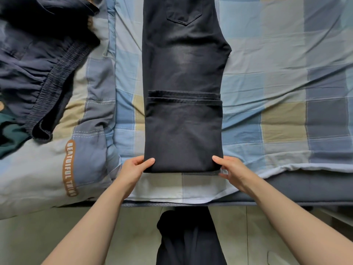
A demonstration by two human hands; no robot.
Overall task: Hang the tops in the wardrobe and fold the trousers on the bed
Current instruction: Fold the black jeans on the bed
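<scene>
Black jeans (183, 73): faded denim, legs laid together in one long strip down the middle of the bed (286, 83), back pocket at the far end, stitched hems doubled up over the knee area to form a flat rectangular fold at the near edge. Left hand (136, 167) and right hand (230, 168): each pinches a near corner of that fold, thumb on top, fingers tucked beneath. Also present: checked blue, grey and tan cotton sheet, creased; quilted duvet (57, 169) with an orange lettered patch; navy garment (38, 73) with ribbed elastic waistband, crumpled at the left.
</scene>
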